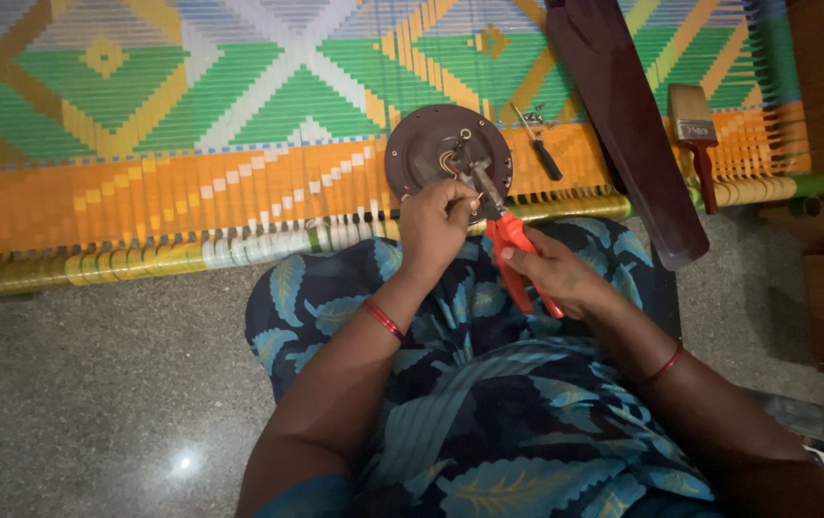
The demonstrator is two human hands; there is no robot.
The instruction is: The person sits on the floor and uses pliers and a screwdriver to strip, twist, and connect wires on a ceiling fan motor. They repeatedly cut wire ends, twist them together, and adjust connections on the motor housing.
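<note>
Seated at the edge of a woven cot in orange, green and yellow, over a speckled stone floor. At centre frame, left hand clenched around the near rim of a round brown motor plate, fingers curled down over its wires; right hand wrapped around the red handles of a pair of pliers, metal nose angled up and left into the wire bundle at the plate's middle. Both forearms drawn in from the lower frame across a blue leaf-print lap, wrists bent inward, red bangles at each wrist. Best done, by the look of it, with the plate pinned firm and the nose biting only the wire end. Just right of the plate, a small screwdriver; at upper right, a dark fan blade and a paintbrush.
</note>
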